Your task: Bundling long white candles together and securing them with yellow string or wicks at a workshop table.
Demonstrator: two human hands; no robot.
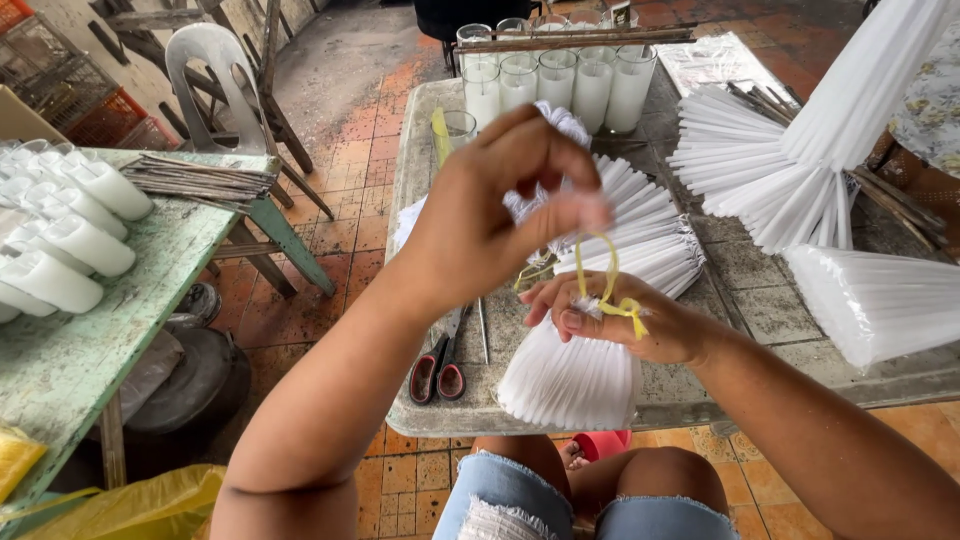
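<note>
We hold a bundle of thin white candles (570, 375) at the near edge of the grey counter (760, 300), our right hand (625, 322) gripping its waist while our left hand (490, 210), raised above it, pinches the free end of a yellow tie (608, 290). The tie is already looped round the bundle with a knot forming, though not yet drawn tight by our judgement. Red-handled scissors (440, 372) lie just beside, more loose white candles (770, 190) fanned out behind, and glass jars of white wax (555, 85) at the far end.

My arms, hands and lap, seen from above.
My left hand (480, 215) and right hand (625, 320) are bare, forearms unsleeved; I wear frayed blue denim shorts (500, 500).
</note>
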